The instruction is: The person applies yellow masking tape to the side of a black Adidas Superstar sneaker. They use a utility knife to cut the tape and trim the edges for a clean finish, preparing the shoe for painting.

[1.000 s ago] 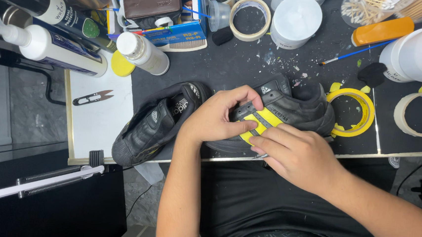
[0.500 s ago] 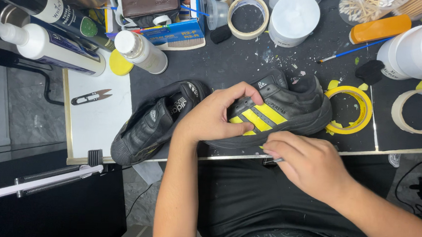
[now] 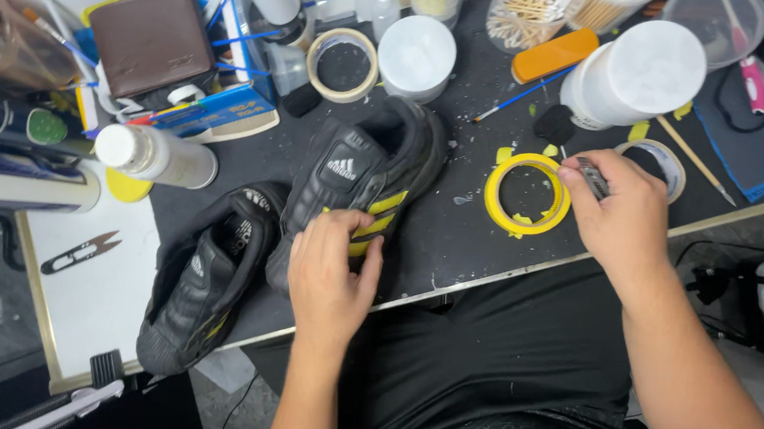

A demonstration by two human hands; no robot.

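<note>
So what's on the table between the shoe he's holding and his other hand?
In the head view, a yellow tape roll lies between the shoe and the right hand.

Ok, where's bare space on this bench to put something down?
Bare dark mat lies between the taped shoe and the yellow tape roll. The white board around the snips is free. The back row of bottles and jars is crowded.
</note>
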